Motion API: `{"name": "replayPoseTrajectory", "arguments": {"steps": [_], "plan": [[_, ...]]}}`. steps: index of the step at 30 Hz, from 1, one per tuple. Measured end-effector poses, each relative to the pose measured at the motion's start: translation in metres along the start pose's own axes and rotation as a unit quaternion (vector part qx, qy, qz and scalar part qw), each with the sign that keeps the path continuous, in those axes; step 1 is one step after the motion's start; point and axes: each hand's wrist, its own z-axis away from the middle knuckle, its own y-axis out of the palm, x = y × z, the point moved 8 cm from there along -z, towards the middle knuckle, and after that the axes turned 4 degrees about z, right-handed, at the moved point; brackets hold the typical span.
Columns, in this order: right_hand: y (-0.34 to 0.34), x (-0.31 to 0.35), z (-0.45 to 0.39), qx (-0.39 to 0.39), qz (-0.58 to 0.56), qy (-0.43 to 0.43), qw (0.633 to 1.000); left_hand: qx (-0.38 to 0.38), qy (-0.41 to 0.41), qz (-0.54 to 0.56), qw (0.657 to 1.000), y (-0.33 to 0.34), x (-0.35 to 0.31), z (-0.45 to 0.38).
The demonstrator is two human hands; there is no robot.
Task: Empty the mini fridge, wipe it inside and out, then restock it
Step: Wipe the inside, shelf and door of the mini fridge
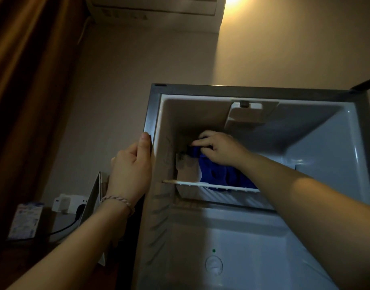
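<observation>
The mini fridge [152, 114] stands open in front of me, its white inside bare of food. My right hand [219, 149] reaches deep into the upper compartment and presses a blue cloth [213, 174] against the back left corner, where dark stains show. The cloth hangs down onto the white wire shelf [192, 183]. My left hand [131, 166], with a braided bracelet at the wrist, grips the fridge's left outer edge, thumb on the front frame.
A thermostat dial [213, 265] with a green dot above it sits low on the back wall. Left of the fridge are a white wall socket with a plug [65, 204], a small printed box [26, 219] and a leaning flat panel [92, 201]. A brown curtain [29, 91] hangs at the left.
</observation>
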Motion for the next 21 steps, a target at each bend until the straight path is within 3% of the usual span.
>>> {"name": "replayPoseTrajectory", "arguments": {"steps": [11, 21], "plan": [[0.010, 0.002, -0.010, 0.072, 0.091, 0.018, 0.993, 0.018, -0.001, 0.020, 1.000, 0.005, 0.002, -0.001], [0.021, 0.023, -0.046, 0.088, 0.007, 0.052, 0.995, 0.005, -0.005, 0.033, 0.999, 0.002, 0.004, -0.001]]}}
